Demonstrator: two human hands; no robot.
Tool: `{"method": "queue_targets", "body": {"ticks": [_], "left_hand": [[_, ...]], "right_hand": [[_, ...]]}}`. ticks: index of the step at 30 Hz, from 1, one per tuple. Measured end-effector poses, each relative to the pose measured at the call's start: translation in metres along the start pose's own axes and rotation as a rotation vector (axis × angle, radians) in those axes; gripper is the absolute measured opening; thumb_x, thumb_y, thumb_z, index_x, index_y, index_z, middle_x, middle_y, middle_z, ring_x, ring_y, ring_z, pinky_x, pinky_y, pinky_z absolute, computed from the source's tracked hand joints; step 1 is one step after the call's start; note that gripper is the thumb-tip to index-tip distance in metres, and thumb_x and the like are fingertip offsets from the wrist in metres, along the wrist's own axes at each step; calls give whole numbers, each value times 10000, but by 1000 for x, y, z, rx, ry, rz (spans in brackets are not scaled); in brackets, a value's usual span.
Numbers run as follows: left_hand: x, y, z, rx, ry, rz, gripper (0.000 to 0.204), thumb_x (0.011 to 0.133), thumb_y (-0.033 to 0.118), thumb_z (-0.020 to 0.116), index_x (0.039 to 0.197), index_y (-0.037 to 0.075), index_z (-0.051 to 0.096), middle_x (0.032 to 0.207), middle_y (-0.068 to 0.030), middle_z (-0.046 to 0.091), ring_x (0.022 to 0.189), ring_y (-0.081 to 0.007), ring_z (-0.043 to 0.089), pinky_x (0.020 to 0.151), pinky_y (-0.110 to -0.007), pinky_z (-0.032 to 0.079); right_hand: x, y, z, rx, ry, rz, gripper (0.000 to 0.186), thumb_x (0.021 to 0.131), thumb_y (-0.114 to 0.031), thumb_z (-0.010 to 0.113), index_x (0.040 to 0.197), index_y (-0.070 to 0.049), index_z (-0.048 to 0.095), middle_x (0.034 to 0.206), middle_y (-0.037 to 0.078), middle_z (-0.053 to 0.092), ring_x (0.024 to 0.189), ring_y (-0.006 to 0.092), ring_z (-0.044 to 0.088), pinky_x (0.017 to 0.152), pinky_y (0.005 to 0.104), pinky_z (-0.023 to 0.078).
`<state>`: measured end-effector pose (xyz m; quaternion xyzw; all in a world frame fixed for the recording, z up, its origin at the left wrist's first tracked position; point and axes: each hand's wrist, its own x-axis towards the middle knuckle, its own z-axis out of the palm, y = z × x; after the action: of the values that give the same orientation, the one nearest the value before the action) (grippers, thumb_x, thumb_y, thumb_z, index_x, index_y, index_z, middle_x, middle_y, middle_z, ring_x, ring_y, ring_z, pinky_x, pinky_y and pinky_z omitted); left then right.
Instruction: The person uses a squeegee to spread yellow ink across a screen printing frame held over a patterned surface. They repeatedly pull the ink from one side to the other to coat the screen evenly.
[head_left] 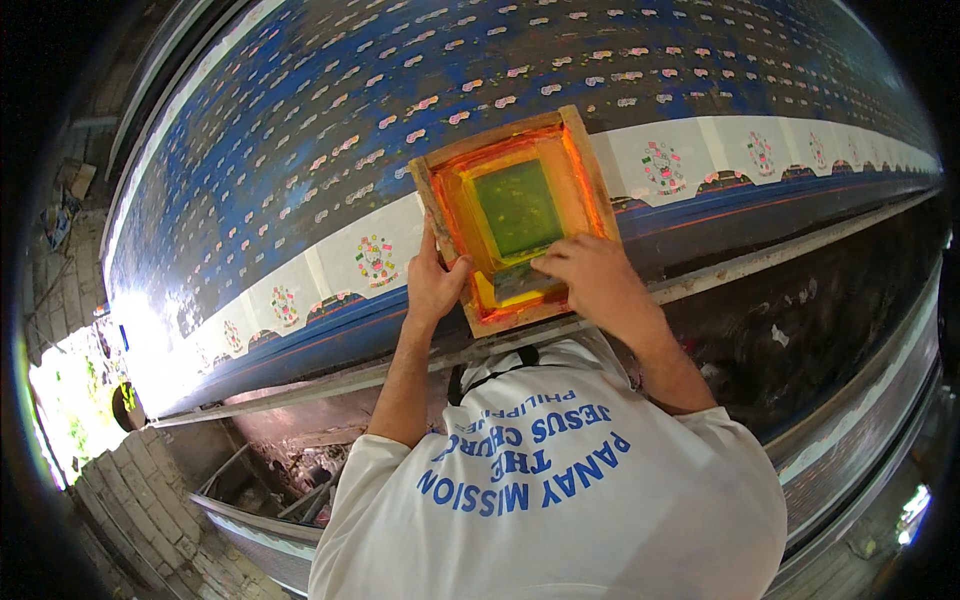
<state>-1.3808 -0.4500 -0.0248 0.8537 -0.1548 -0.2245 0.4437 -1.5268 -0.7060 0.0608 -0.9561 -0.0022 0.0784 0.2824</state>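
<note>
A wooden-framed printing screen (592,175) lies tilted slightly askew near the middle of the view, over the near edge of a long surface (300,150) and across a row of white panels (620,158). Orange and yellow colour coats the inside of its frame, around a rectangular green mesh window (517,208).

The left hand (437,285) is partly closed around the screen's left side, the index finger stretched along the outer wood and the thumb bent over toward the inside. The right hand (597,275) reaches over the lower right corner with its fingers curled down onto the right end of a flat squeegee (515,283), which lies inside the frame just below the green window; how tightly it grips is hard to tell.

To either side of the screen, the panels bear round multicoloured prints (375,260), and their near edges are notched. Beyond them, the blue and dark-grey surface is covered with rows of small pale and pink printed motifs (424,103). A narrow rail (690,285) runs along the near side. The person wears a white shirt (560,540) with blue lettering; paved floor (130,510) shows at lower left.
</note>
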Motion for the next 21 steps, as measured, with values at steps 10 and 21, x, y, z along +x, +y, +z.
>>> {"method": "queue_targets", "body": {"ticks": [10,21], "left_hand": [[5,2,-3,78,-6,36,1045,895,277,748,1769,19,238,910,-189,826,793,-358,824,728,-451,648],[5,-7,-1,125,10,72,1076,887,323,748,1762,-15,221,812,-193,786,734,-397,791,708,-486,637]], "right_hand": [[125,28,-23,-46,80,36,500,882,23,716,1337,-159,814,1210,126,784,1193,361,722,1024,502,595],[8,-8,-3,-6,9,0,481,860,94,642,1266,-76,835,1225,137,789,1200,367,709,1049,478,569]]}}
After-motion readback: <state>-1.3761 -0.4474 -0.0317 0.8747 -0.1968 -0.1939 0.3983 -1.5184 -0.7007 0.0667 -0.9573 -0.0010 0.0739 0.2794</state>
